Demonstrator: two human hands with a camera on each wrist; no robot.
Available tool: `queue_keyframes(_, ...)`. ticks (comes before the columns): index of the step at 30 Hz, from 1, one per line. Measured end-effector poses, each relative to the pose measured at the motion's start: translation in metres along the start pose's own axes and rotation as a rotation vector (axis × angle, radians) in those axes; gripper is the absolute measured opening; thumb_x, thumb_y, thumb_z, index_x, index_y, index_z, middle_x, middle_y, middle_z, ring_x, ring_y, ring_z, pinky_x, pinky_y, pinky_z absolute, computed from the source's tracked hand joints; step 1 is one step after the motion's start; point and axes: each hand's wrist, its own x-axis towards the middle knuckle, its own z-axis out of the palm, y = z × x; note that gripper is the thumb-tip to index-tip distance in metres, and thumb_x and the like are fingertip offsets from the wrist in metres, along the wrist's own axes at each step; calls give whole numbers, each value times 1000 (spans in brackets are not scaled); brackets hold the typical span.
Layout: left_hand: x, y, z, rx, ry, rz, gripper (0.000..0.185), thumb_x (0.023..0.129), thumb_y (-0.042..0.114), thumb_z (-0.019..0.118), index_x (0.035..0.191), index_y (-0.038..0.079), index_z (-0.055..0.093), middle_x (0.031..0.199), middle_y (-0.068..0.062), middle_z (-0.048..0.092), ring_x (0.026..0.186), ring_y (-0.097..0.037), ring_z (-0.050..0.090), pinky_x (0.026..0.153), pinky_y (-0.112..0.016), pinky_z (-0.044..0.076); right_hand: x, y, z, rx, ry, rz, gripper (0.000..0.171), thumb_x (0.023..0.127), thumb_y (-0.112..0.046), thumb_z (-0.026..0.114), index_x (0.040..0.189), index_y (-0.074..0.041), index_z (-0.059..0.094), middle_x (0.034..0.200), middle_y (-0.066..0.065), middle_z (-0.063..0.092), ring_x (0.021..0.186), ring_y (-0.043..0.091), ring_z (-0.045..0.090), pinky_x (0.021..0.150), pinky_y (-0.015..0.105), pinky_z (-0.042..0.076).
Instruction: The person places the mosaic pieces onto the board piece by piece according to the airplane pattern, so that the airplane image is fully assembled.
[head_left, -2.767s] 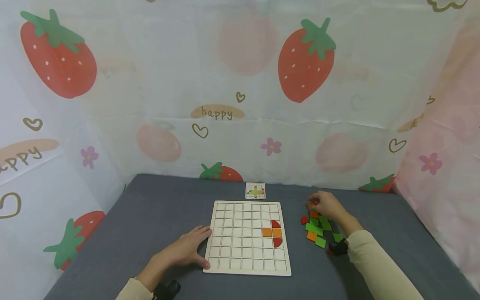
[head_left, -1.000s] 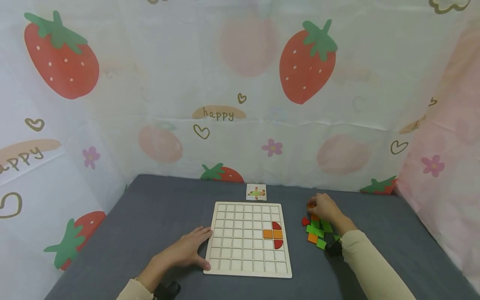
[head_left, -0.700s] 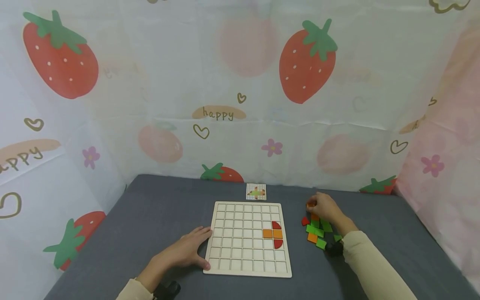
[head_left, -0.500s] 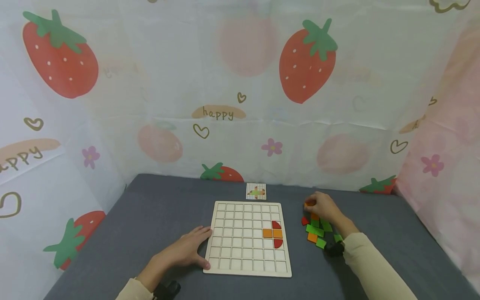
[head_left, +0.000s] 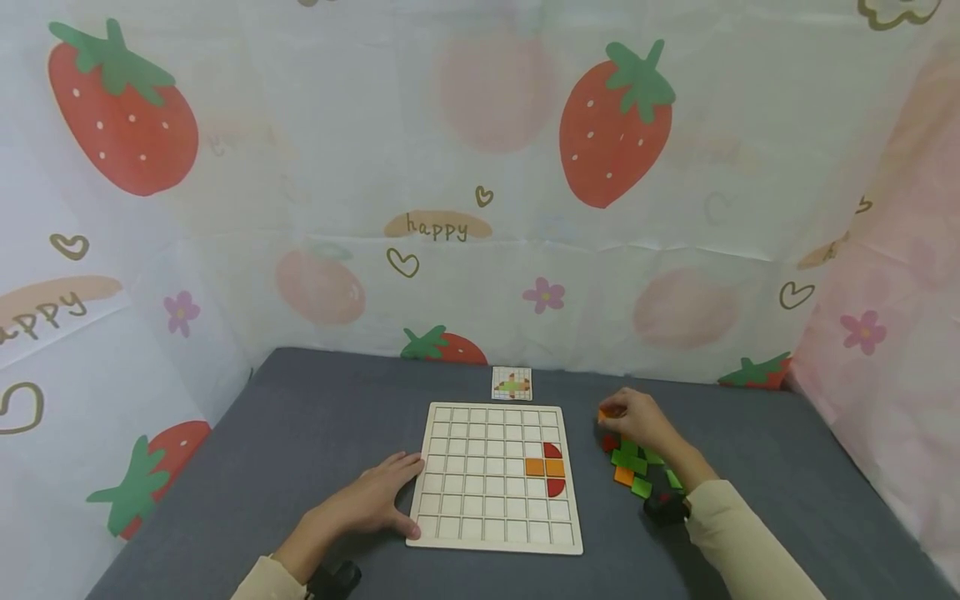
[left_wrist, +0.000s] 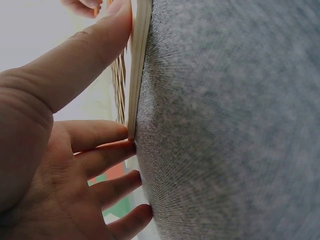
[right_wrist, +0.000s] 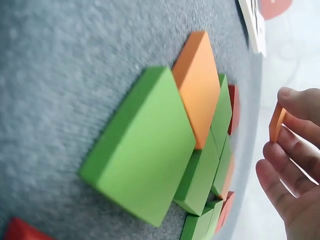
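A grey desk (head_left: 315,433) carries a pale wooden grid board (head_left: 496,475), whose cells hold two orange squares (head_left: 545,467) flanked by two red half-rounds (head_left: 554,486) near its right edge. The left hand (head_left: 369,500) lies flat with relaxed fingers against the board's left rim. To the right, a heap of green, orange and red tiles (head_left: 636,467) sits partly hidden under the right hand (head_left: 637,418), which pinches one orange tile (right_wrist: 276,123) in its fingertips above the heap; the small pattern card (head_left: 512,383) behind the board is too tiny to read clearly.
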Motion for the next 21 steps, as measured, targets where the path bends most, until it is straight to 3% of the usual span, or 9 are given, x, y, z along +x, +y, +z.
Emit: queue_keyframes(21,3,3,0,22,-3,-29,96,62,43,76,139,3,35,145,-15,32,137,-38,21,103,-59,24,-22,-26,11,-11,46,-89,26,78,-19,69,100,-5,68,92,3,60,82,15,58,72,31,51)
